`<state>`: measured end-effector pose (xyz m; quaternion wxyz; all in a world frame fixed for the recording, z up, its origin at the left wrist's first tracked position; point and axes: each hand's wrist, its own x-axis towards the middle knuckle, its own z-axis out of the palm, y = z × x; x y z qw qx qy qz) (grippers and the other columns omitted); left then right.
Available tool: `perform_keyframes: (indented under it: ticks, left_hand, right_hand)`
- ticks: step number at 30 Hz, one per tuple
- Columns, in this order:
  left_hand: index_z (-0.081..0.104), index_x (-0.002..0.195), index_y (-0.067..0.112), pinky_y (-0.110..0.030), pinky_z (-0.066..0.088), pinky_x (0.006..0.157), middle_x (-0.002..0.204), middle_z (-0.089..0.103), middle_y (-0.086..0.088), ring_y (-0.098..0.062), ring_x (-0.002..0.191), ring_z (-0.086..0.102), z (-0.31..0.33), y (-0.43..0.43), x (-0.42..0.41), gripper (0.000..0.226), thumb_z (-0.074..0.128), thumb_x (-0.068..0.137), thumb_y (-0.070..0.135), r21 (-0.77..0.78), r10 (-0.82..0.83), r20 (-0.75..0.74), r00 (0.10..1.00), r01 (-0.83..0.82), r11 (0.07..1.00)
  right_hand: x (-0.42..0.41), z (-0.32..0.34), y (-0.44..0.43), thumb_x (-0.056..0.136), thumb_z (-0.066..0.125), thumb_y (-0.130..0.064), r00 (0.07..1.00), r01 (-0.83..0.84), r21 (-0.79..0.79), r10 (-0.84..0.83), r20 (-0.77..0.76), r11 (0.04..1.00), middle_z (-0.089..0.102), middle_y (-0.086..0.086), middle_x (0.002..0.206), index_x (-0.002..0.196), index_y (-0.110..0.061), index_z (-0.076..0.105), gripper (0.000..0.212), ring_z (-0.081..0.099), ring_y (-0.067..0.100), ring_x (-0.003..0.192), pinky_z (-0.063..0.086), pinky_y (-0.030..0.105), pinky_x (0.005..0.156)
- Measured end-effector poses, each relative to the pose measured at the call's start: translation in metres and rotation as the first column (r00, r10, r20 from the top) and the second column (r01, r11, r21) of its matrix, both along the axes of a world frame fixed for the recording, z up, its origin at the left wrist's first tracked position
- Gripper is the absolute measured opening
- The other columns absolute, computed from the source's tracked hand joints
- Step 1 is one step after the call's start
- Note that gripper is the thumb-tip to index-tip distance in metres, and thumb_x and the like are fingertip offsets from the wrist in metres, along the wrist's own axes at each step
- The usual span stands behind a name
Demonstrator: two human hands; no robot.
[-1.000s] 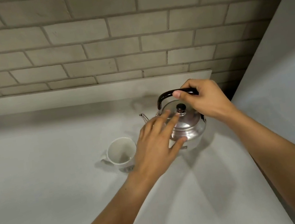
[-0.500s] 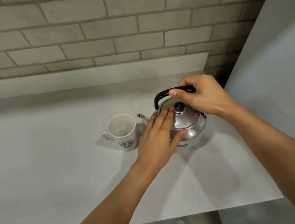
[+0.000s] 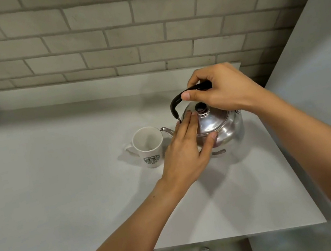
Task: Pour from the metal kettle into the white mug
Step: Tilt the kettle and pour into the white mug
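Room: grey brick wall [image 3: 121, 33] is standing behind a pale counter [image 3: 64, 209], and I am seeing more of the counter's near edge than a second ago, since the head camera is tipping further down.

Counter: it is carrying both task things, close together, to the right of its middle.

Metal kettle [image 3: 225, 130]: I am seeing it sitting on the counter directly under the right-hand grip, looking much as it did a second ago; whether its base is already lifting I cannot tell.

White mug [image 3: 148, 146]: it is standing upright just beyond the spout [image 3: 165, 130], on the far side of the left hand from the grip, mouth open upward.

Right hand [image 3: 224, 90]: I am seeing it clenched around the black handle [image 3: 175, 103] above the lid, thumb lying along the top.

Left hand [image 3: 186, 150]: a second ago it was hovering short of the lid; now it is lying flat on the lid [image 3: 214, 121] below the grip, fingers extended and thumb against the body, clasping nothing.

Meaning: I am judging that the lid is being steadied so the tilt toward the mug can begin; pouring is not yet happening.

Hidden: the left hand is covering the spout's root and the lid's near edge, the right hand is covering the handle's far end, and I cannot tell whether the mug is holding anything or how full the kettle is.
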<state>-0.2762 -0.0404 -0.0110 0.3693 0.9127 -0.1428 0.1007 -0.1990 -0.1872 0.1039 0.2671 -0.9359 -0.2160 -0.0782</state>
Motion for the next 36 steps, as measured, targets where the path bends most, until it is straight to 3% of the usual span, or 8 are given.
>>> perform_keyframes:
  ticks: [6, 11, 15, 20, 28, 32, 36]
  left_hand:
    - [0.025, 0.161, 0.013, -0.03, 0.026, 0.123, 0.17, 0.021, -0.001, -0.016, 0.156, 0.021, -0.002, 0.0, 0.002, 0.066, 0.042, 0.106, 0.046, -0.067, -0.025, 0.007, 1.0, 0.026, 0.997]
    - [0.025, 0.161, 0.013, -0.024, 0.026, 0.12, 0.17, 0.021, -0.001, -0.015, 0.155, 0.024, -0.003, 0.002, 0.005, 0.065, 0.044, 0.107, 0.043, -0.108, -0.022, 0.016, 1.0, 0.024, 0.994]
    - [0.026, 0.161, 0.012, -0.016, 0.022, 0.116, 0.17, 0.022, -0.001, -0.014, 0.155, 0.023, -0.003, 0.001, 0.006, 0.064, 0.043, 0.107, 0.042, -0.128, -0.009, 0.024, 1.0, 0.012, 0.992]
    - [0.023, 0.162, 0.013, 0.003, 0.008, 0.108, 0.17, 0.019, 0.0, -0.01, 0.155, 0.018, -0.002, 0.0, 0.006, 0.066, 0.042, 0.107, 0.045, -0.178, 0.002, 0.019, 1.0, 0.002, 0.984]
    - [0.022, 0.162, 0.014, -0.016, 0.024, 0.116, 0.17, 0.021, 0.001, -0.01, 0.155, 0.022, 0.001, -0.002, 0.006, 0.065, 0.043, 0.107, 0.042, -0.25, -0.001, 0.019, 1.0, 0.006, 0.968]
    - [0.022, 0.162, 0.015, -0.02, 0.027, 0.119, 0.169, 0.023, 0.003, -0.008, 0.154, 0.023, 0.002, -0.004, 0.007, 0.064, 0.044, 0.108, 0.041, -0.295, -0.012, 0.022, 1.0, 0.018, 0.955]
    - [0.022, 0.162, 0.017, -0.02, 0.026, 0.12, 0.169, 0.023, 0.004, -0.007, 0.154, 0.022, 0.002, -0.005, 0.009, 0.064, 0.044, 0.107, 0.043, -0.312, -0.009, 0.026, 1.0, 0.017, 0.95]
  right_hand:
    - [0.005, 0.015, 0.012, 0.089, 0.069, -0.059, 0.996, -0.076, -0.117, 0.08, 0.034, 0.99, 0.065, -0.01, 0.066, 0.098, -0.033, 0.076, 0.029, 0.062, 0.013, 0.068, 0.054, 0.041, 0.066]
    - [0.009, 0.025, 0.021, 0.093, 0.067, -0.056, 0.988, -0.148, -0.193, 0.153, 0.011, 0.97, 0.079, -0.006, 0.089, 0.105, -0.034, 0.079, 0.028, 0.071, 0.02, 0.082, 0.056, 0.044, 0.075]
    - [0.014, 0.029, 0.027, 0.094, 0.068, -0.056, 0.985, -0.163, -0.249, 0.17, 0.007, 0.955, 0.081, -0.003, 0.095, 0.111, -0.033, 0.08, 0.032, 0.072, 0.021, 0.087, 0.056, 0.043, 0.08]
    - [0.014, 0.035, 0.034, 0.094, 0.07, -0.052, 0.979, -0.196, -0.262, 0.205, 0.006, 0.945, 0.081, -0.009, 0.105, 0.112, -0.03, 0.082, 0.031, 0.072, 0.015, 0.096, 0.056, 0.041, 0.086]
    - [0.019, 0.044, 0.043, 0.094, 0.072, -0.049, 0.967, -0.248, -0.335, 0.253, -0.03, 0.909, 0.081, -0.008, 0.094, 0.107, -0.03, 0.082, 0.025, 0.068, 0.016, 0.082, 0.055, 0.041, 0.078]
    - [0.023, 0.046, 0.043, 0.094, 0.072, -0.05, 0.964, -0.256, -0.349, 0.263, -0.028, 0.901, 0.072, -0.019, 0.081, 0.106, -0.031, 0.083, 0.024, 0.06, -0.005, 0.071, 0.047, 0.03, 0.068]
    - [0.026, 0.049, 0.043, 0.094, 0.072, -0.051, 0.965, -0.252, -0.373, 0.262, -0.026, 0.893, 0.06, -0.031, 0.072, 0.106, -0.032, 0.082, 0.025, 0.054, -0.023, 0.072, 0.038, 0.023, 0.064]
